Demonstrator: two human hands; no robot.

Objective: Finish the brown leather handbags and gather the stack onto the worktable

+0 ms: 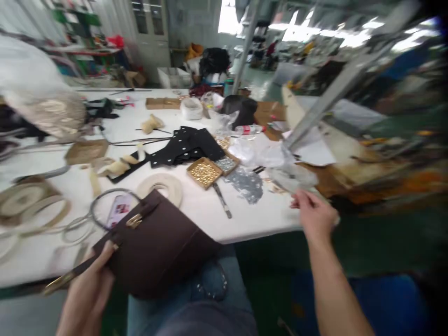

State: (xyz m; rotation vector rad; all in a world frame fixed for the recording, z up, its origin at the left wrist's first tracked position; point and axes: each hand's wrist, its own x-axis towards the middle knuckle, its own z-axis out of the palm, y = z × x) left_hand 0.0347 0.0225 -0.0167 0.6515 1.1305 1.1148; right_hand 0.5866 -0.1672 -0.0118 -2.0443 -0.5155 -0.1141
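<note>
Above the person's lap, in the head view, a dark brown, stiff leather-look handbag with gold-coloured hardware sits tilted at the near edge of the white-covered table. The left hand has its fingers closed around the handbag's side. The right hand is beside crumpled clear plastic, fingers curled; blur hides whether they pinch anything. Probably best: a firm left grip, and slow right-hand movement, sparing the loose grey pieces.
</note>
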